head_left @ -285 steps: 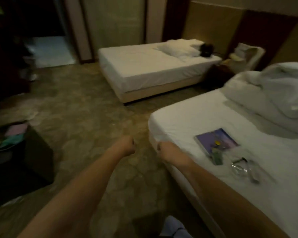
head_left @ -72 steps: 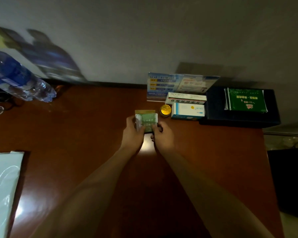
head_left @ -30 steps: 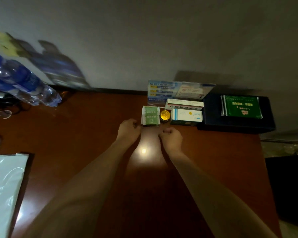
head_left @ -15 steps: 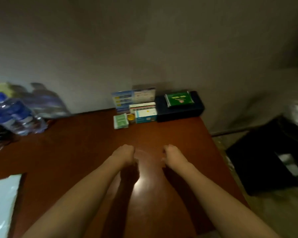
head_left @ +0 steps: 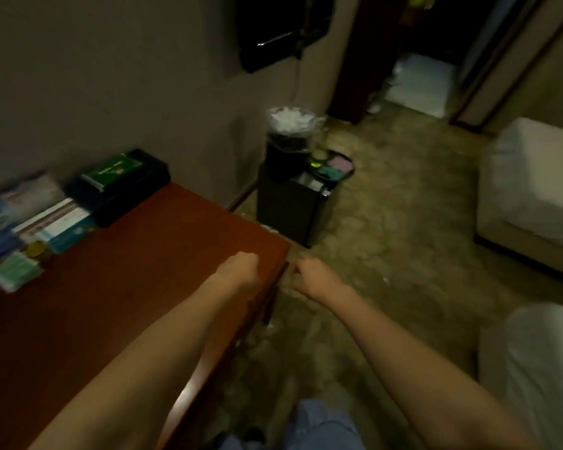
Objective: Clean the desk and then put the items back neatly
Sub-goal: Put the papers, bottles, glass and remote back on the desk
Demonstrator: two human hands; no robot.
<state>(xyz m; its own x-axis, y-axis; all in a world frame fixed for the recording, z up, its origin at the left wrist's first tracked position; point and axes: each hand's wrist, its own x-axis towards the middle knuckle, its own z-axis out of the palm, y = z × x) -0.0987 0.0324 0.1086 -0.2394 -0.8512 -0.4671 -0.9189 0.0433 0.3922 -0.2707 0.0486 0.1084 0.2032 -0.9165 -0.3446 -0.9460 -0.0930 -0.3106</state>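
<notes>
The near half of the counter lies bare — broad room there for a hand to pass. Its far edge along the wall is taken up by a black tray, flat boxes, a small gold tin and a green packet, set close together. Right of the counter the carpet runs open toward the doorway — bounded by a dark cabinet and a white bed.

One worktop carries one dark tray, one green packet, two medicine boxes, one yellow tin, one green sachet pack; two hands.
</notes>
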